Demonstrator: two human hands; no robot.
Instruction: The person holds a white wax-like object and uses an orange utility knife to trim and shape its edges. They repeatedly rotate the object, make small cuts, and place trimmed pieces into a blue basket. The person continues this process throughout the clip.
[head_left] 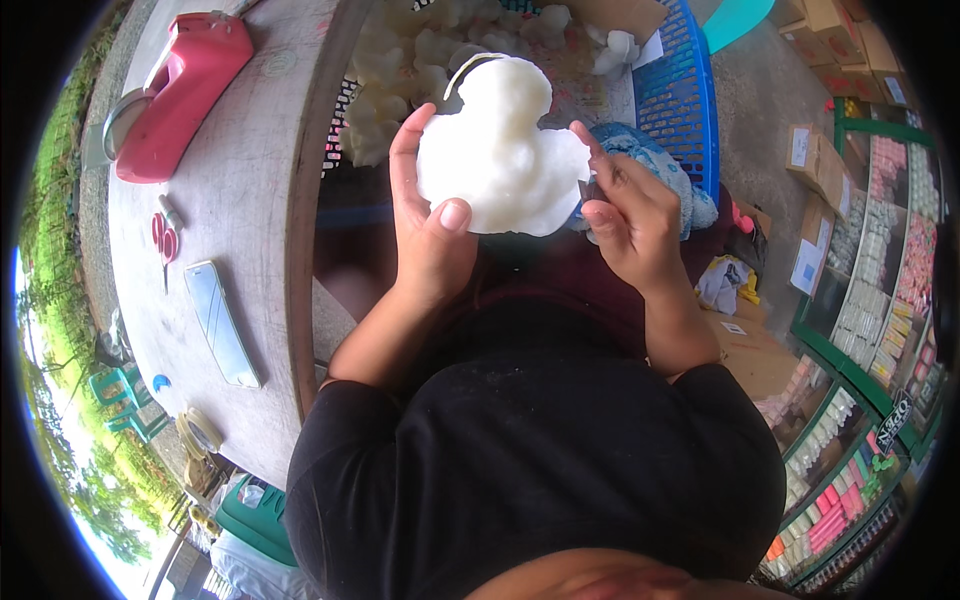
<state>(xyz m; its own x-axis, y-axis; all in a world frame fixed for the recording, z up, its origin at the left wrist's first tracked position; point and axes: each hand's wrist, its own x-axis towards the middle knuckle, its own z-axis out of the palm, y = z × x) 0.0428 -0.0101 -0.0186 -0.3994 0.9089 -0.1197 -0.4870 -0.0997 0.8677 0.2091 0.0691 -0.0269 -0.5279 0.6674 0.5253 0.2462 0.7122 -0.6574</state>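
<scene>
A white, waxy moulded piece [500, 150] with a rounded top and a wide, uneven rim is held up in front of my chest. A thin curled strip [462, 72] of the same material hangs off its upper left edge. My left hand [430, 225] grips the piece from the left, thumb on its face and fingers behind. At the right edge, my right hand [640, 210] pinches a small dark blade [588, 190] between thumb and fingers, close against the rim. Most of the blade is hidden by the fingers.
Beyond my hands stands a blue plastic crate [690, 90] with several similar white pieces [400, 70] and a blue cloth [660, 165]. The table [235, 215] at left bears a red tape dispenser [185, 95], scissors [165, 240] and a phone [222, 325]. Cartons [815, 165] and green-framed shelves [835, 350] are at right.
</scene>
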